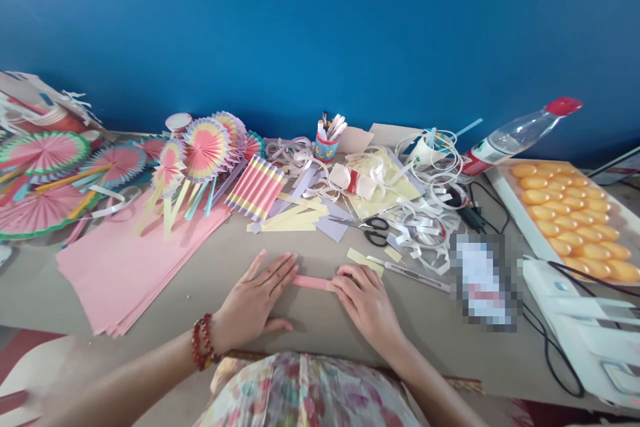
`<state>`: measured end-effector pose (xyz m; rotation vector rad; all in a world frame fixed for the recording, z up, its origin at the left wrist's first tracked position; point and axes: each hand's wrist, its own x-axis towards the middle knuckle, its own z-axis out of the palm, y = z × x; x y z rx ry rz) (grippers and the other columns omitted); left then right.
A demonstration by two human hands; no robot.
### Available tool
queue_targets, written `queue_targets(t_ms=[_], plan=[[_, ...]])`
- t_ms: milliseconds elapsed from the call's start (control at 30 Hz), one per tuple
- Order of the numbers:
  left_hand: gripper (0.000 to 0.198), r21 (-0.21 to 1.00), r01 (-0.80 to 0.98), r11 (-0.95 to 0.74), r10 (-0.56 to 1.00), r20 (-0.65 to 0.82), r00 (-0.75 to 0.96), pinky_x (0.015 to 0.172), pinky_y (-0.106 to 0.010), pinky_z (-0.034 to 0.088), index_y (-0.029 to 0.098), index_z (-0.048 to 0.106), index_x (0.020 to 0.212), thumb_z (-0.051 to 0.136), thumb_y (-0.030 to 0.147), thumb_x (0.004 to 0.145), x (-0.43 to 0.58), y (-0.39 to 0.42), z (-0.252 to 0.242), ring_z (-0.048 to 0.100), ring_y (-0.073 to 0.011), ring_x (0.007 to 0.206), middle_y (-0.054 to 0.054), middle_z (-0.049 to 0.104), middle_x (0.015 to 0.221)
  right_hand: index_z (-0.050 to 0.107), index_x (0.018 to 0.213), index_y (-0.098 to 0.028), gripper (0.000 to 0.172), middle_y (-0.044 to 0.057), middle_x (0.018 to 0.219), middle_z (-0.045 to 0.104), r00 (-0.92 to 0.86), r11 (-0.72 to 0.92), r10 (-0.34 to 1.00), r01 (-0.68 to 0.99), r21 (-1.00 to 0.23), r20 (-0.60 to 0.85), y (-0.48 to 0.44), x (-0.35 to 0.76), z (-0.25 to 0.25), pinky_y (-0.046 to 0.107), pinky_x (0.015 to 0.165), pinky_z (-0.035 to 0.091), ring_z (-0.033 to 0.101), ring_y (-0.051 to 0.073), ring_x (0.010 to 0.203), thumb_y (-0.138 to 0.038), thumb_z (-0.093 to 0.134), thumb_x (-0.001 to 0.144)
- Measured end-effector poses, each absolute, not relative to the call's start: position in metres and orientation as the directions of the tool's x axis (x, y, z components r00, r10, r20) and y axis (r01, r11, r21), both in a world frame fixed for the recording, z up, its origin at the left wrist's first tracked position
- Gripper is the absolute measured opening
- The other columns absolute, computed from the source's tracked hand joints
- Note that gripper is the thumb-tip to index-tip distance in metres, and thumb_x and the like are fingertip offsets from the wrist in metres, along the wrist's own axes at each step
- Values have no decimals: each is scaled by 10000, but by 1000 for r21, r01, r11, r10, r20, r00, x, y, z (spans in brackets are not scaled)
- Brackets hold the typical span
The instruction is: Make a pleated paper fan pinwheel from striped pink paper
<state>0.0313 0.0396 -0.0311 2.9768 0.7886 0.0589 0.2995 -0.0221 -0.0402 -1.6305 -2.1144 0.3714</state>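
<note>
A narrow pink folded paper strip point(311, 282) lies flat on the grey-brown table in front of me. My left hand point(261, 292) rests on its left end, fingers stretched out and thumb apart. At the other end, the curled fingers of my right hand point(364, 300) grip the strip, where a little yellow shows at its tip. Close beyond my right hand are a small yellow paper piece point(364, 261) and a white utility knife point(417, 276). Black-handled scissors point(376, 231) lie farther back. My fingers hide both ends of the strip.
Pink paper sheets point(135, 260) are stacked at left, with round paper fans point(206, 150) behind. A pleated striped paper point(257, 188), a pen cup point(327, 145) and tangled white ribbon point(425, 230) sit farther back. A bottle point(520, 137), an orange tray point(575, 220) and a power strip point(575, 333) stand right.
</note>
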Motion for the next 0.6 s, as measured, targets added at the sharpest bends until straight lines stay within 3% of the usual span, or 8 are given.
queue_targets(t_ms=[233,367,467,600], plan=[[997,117,479,-870,480,-23,877,1196,-484,-77,131,150,1552,289,807,833,28,43,-35,175,-290,1481,-127,216,1607,647,968,-246,174,60,1042,626,-193,256,964,849,-463,181,-23,300,-43,357,835,408,545,231,984,-197,481,972],[984,79,503,-861,503,-14,864,1173,-552,-118,126,138,1553,252,801,845,33,39,-27,143,-306,1488,-139,253,1593,645,963,-241,169,59,1039,627,-192,258,964,844,-470,185,-23,300,-42,359,827,412,547,230,975,-194,483,972],[997,47,519,-853,520,1,854,1165,-592,-110,81,100,1551,213,790,858,44,31,-20,108,-318,1493,-169,256,1585,641,942,-234,163,59,1029,630,-199,271,960,835,-478,197,-22,300,-42,362,835,417,548,228,966,-201,485,976],[995,65,455,-888,456,-3,890,1201,-519,-39,69,77,1551,189,782,866,59,27,-21,113,-287,1497,-165,242,1591,638,927,-229,167,60,1018,634,-191,274,957,841,-466,217,-22,298,-42,361,840,423,550,225,962,-221,481,984]])
